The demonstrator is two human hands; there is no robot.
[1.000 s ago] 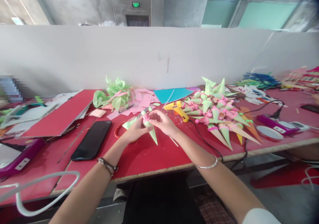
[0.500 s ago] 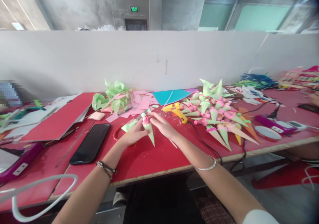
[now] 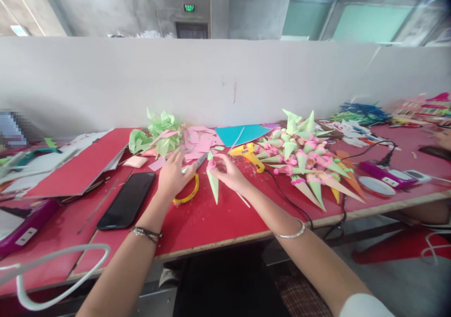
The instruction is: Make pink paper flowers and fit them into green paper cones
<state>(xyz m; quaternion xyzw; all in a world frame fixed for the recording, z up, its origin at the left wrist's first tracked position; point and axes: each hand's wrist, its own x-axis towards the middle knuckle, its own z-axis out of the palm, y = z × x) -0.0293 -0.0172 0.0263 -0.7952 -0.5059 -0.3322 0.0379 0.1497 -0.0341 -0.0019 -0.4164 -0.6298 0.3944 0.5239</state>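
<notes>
A small light-green paper cone [image 3: 214,188] with a pink top and a green tip points down over the red table. My right hand [image 3: 229,172] is closed on it near the pink part. Left of the cone, my left hand [image 3: 173,173] reaches over scissors [image 3: 192,192] with a yellow handle; what its fingertips touch is hidden. A yellow glue gun [image 3: 248,156] lies just beyond my right hand, beside a large pile of green and pink cones [image 3: 303,155].
A black phone [image 3: 127,200] lies left of my left hand. Green tissue [image 3: 164,129], pink paper pieces [image 3: 202,143] and a blue sheet [image 3: 239,134] lie at the back. A purple power strip [image 3: 384,175] sits at the right, near another person's hand.
My left hand has let go of the cone and moved left and away, over the scissors. My right hand keeps the cone, whose pink top now shows between its fingertips.
</notes>
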